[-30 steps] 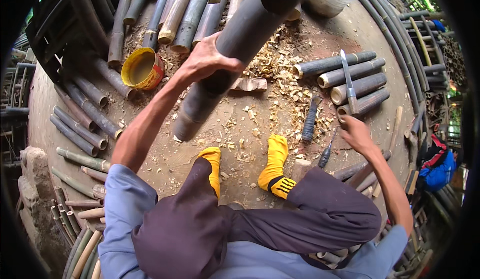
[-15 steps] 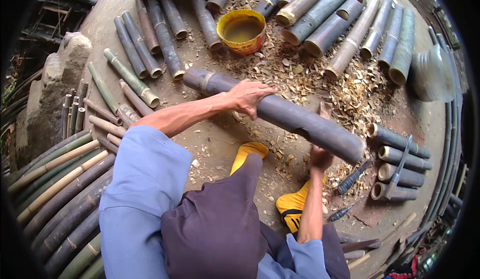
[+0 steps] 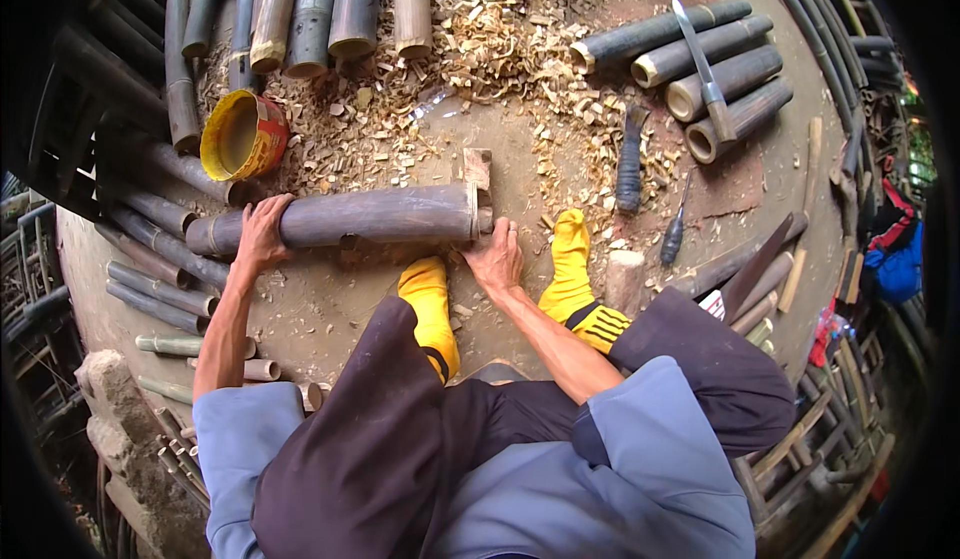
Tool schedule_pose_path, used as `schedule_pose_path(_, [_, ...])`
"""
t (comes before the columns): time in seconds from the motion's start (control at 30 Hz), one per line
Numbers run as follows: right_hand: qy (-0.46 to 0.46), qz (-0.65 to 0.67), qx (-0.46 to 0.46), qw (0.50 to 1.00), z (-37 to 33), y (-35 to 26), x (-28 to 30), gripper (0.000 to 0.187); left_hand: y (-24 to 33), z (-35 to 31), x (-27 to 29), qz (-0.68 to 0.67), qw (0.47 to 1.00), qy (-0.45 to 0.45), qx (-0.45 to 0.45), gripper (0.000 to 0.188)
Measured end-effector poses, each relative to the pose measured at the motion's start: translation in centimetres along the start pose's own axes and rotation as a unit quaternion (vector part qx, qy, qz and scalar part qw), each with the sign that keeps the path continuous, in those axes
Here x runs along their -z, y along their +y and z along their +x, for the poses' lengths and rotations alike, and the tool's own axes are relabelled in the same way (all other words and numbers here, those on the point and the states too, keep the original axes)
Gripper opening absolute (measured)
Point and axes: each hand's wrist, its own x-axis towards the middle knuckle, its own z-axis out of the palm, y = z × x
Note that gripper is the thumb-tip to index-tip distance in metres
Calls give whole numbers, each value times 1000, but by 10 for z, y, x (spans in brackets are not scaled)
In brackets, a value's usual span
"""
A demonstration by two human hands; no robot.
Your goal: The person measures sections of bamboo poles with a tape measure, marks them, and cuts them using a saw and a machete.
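Note:
A thick dark bamboo tube [image 3: 380, 217] lies crosswise in front of me, with a small notch in its lower side. Toward its left end, my left hand [image 3: 263, 234] grips it from above with the fingers wrapped over. My right hand [image 3: 496, 257] holds the tube's right end from below, its fingertips partly hidden by the tube. Just behind that end stands a small pale wooden block [image 3: 478, 167], partly covered by the tube.
Wood chips [image 3: 500, 34] cover the ground ahead. A yellow bucket [image 3: 230, 144] stands at left. A knife [image 3: 705, 69] rests on short bamboo tubes [image 3: 755, 109] at right, near a dark-handled blade tool [image 3: 630, 164] and an awl-like tool [image 3: 676, 229]. More bamboo lies at left.
My view has turned to the right. The bamboo tube has gone from slanting to nearly level. My left hand has shifted toward its left end, my right hand to its right end.

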Motion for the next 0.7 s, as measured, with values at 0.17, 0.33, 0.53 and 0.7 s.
schedule_pose_path(0.17, [-80, -94, 94, 988, 5, 13, 36, 56, 65, 9, 26, 76, 994, -60, 41, 102])
schedule_pose_path(0.33, [128, 2, 158, 979, 58, 32, 113, 26, 181, 30, 13, -90, 990, 1, -109, 101])
schedule_pose_path(0.53, [333, -330, 84, 879, 217, 79, 248, 59, 230, 72, -22, -6, 990, 56, -129, 98])
schedule_pose_path(0.7, [93, -343, -54, 933, 279, 124, 306, 63, 239, 75, -18, -44, 980, 92, -169, 95])
